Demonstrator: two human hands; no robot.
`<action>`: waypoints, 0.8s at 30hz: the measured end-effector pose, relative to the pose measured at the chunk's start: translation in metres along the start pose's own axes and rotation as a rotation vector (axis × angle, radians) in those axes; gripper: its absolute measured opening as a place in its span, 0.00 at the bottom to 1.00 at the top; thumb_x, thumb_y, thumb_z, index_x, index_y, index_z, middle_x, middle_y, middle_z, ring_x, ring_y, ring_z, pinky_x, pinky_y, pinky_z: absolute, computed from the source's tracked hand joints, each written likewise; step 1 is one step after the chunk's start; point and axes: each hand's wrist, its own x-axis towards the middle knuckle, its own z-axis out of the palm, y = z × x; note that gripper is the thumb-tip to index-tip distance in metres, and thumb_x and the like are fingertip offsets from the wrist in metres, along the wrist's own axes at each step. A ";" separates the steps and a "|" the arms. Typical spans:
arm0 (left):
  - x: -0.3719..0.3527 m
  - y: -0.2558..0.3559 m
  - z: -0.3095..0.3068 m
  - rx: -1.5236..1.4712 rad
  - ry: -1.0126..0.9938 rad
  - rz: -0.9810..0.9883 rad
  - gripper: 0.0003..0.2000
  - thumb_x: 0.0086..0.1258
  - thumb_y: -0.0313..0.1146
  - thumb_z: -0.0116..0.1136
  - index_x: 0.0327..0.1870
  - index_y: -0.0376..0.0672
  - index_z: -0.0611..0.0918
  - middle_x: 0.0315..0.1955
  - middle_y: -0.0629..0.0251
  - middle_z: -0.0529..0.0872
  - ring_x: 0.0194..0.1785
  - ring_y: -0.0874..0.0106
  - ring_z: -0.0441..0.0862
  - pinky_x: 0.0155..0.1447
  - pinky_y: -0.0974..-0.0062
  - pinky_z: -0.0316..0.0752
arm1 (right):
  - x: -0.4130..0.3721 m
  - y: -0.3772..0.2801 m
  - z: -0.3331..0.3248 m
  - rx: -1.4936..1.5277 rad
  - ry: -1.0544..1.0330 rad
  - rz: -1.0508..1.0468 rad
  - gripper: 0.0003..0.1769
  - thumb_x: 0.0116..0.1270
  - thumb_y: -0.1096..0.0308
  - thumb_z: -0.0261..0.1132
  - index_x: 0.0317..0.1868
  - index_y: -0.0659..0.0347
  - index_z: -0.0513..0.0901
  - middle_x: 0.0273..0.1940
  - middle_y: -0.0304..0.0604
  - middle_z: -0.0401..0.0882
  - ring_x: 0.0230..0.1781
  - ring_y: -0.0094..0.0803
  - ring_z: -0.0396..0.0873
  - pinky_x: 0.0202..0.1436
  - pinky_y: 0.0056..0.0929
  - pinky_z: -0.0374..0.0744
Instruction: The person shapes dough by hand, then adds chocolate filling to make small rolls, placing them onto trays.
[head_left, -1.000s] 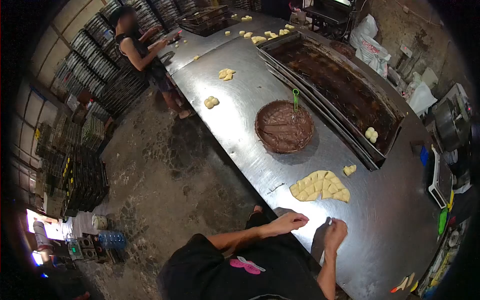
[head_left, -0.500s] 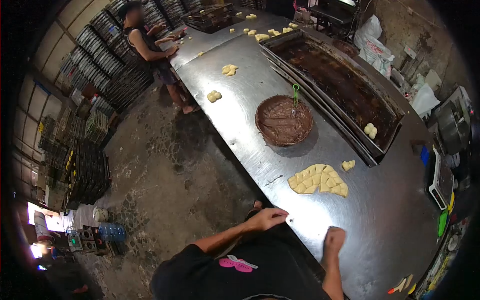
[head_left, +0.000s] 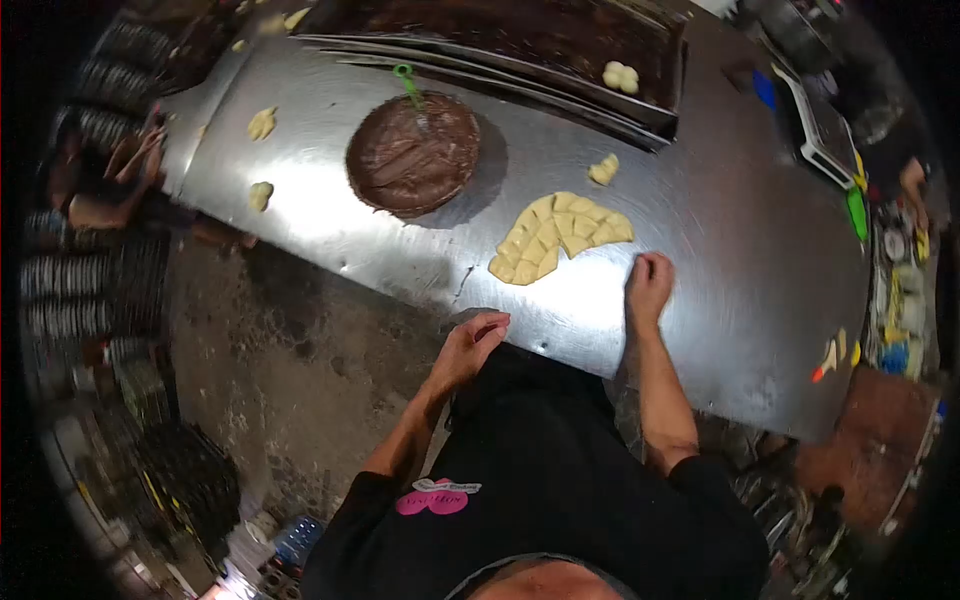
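Observation:
My left hand (head_left: 476, 345) hovers at the table's front edge, its fingers pressed together with the thumb. Anything between them is too small or hidden to make out. My right hand (head_left: 650, 285) is curled closed over the metal table, near the right end of a flat sheet of yellow dough (head_left: 537, 240) cut into pieces. What it may hold is hidden by the fingers. A small loose dough piece (head_left: 603, 169) lies just beyond the sheet. Farther left stands a round bowl of brown filling (head_left: 400, 165), with a green-handled tool (head_left: 406, 80) upright in it.
Behind the bowl, a large dark baking tray (head_left: 480, 35) holds a cluster of dough balls (head_left: 621, 77). More dough lumps (head_left: 262, 123) lie to the left. A scale (head_left: 820, 125) is at the right. Another person (head_left: 110, 185) works at the far left.
The view has swung downward and to the right. My right hand has moved closer to the cut dough. My left hand stays near the table edge, its fingers still together.

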 end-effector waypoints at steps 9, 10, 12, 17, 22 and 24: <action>0.060 -0.001 -0.050 0.454 0.145 0.165 0.14 0.65 0.32 0.60 0.49 0.37 0.82 0.40 0.55 0.83 0.43 0.59 0.82 0.49 0.67 0.76 | -0.030 -0.017 -0.040 -0.023 -0.139 0.241 0.13 0.69 0.71 0.61 0.51 0.67 0.77 0.49 0.54 0.79 0.46 0.46 0.81 0.49 0.35 0.79; 0.073 -0.001 -0.047 0.615 0.227 0.327 0.13 0.64 0.32 0.60 0.47 0.37 0.82 0.39 0.55 0.82 0.43 0.59 0.81 0.49 0.64 0.75 | -0.017 -0.016 -0.033 -0.016 -0.139 0.244 0.13 0.69 0.71 0.61 0.52 0.67 0.77 0.49 0.53 0.80 0.48 0.46 0.80 0.53 0.37 0.77; 0.094 0.002 -0.034 0.849 0.307 0.486 0.12 0.60 0.34 0.63 0.41 0.37 0.81 0.36 0.54 0.80 0.45 0.57 0.78 0.48 0.58 0.72 | 0.000 -0.014 -0.023 -0.011 -0.131 0.249 0.14 0.69 0.71 0.61 0.52 0.66 0.77 0.49 0.52 0.80 0.50 0.47 0.79 0.57 0.38 0.76; 0.105 0.002 -0.008 0.938 0.258 0.530 0.11 0.59 0.33 0.64 0.38 0.37 0.79 0.32 0.51 0.77 0.42 0.52 0.77 0.43 0.54 0.71 | 0.016 -0.058 -0.003 -0.247 -0.206 -0.155 0.14 0.60 0.77 0.63 0.47 0.64 0.79 0.52 0.53 0.79 0.58 0.51 0.73 0.67 0.46 0.65; 0.074 -0.001 -0.013 0.526 0.107 0.244 0.15 0.59 0.25 0.62 0.45 0.35 0.73 0.35 0.47 0.80 0.42 0.50 0.80 0.41 0.59 0.75 | -0.011 -0.119 0.046 -0.073 -0.457 -0.533 0.19 0.59 0.75 0.60 0.52 0.61 0.79 0.56 0.51 0.76 0.62 0.50 0.69 0.69 0.52 0.60; 0.049 -0.004 -0.030 0.471 0.049 0.100 0.16 0.60 0.25 0.62 0.48 0.34 0.73 0.37 0.48 0.80 0.43 0.53 0.82 0.42 0.62 0.76 | -0.017 -0.126 0.045 -0.200 -0.512 -0.627 0.21 0.58 0.74 0.60 0.54 0.61 0.79 0.57 0.50 0.74 0.63 0.50 0.67 0.69 0.54 0.58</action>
